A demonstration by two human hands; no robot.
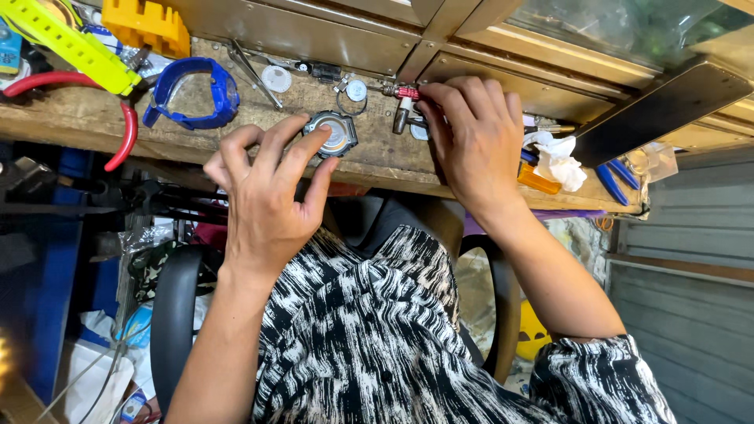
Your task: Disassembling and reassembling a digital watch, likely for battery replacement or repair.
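Left hand (263,192) fingertips on watch case (331,133), right hand (471,141) grip hidden

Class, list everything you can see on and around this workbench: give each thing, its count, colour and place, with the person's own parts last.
watch case: one, grey, bench middle, under left fingertips
blue watch band: one, blue, bench left
yellow watch band: one, yellow, top left
red-handled pliers: one, red, left edge
red-collared tool: one, silver and red, by right fingers
white cloth: one, white, bench right
workbench: one, brown wood
left hand: one, touching the watch case
right hand: one, at the red-collared tool
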